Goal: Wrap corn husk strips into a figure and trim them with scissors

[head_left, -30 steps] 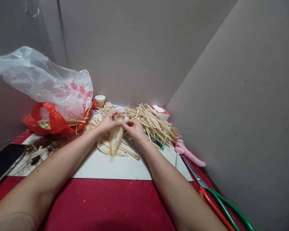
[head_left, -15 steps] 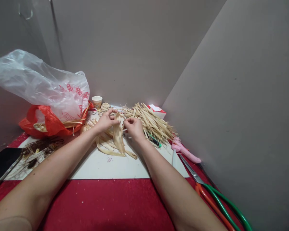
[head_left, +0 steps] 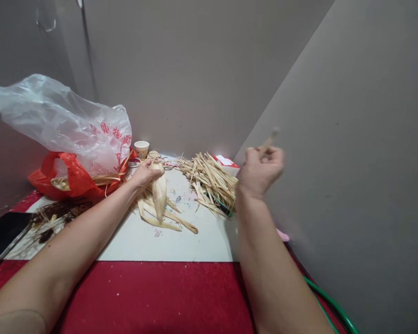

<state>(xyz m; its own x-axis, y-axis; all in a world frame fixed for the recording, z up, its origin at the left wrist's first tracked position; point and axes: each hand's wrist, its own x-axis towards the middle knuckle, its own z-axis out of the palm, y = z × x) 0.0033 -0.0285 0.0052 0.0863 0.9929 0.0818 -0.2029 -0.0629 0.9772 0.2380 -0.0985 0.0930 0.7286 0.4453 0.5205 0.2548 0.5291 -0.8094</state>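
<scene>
My left hand (head_left: 144,173) grips the top of a pale dried corn husk (head_left: 159,192) that hangs down onto the white board (head_left: 181,239). More husk pieces (head_left: 167,221) lie flat under it. My right hand (head_left: 261,170) is raised off to the right, blurred by motion, its fingers pinched on a thin husk strip (head_left: 270,138) that sticks up above the fist. A heap of narrow husk strips (head_left: 209,181) lies between the two hands, toward the back.
A clear plastic bag (head_left: 62,123) and a red bag (head_left: 73,176) sit at the back left, next to a paper cup (head_left: 141,149). Dark scraps (head_left: 52,218) and a black slab (head_left: 2,234) lie left. Green scissor handles (head_left: 330,304) show lower right. Grey walls close in behind and right.
My right hand has pulled away up and to the right with a torn strip. The left hand stays holding the husk, which now hangs narrower.
</scene>
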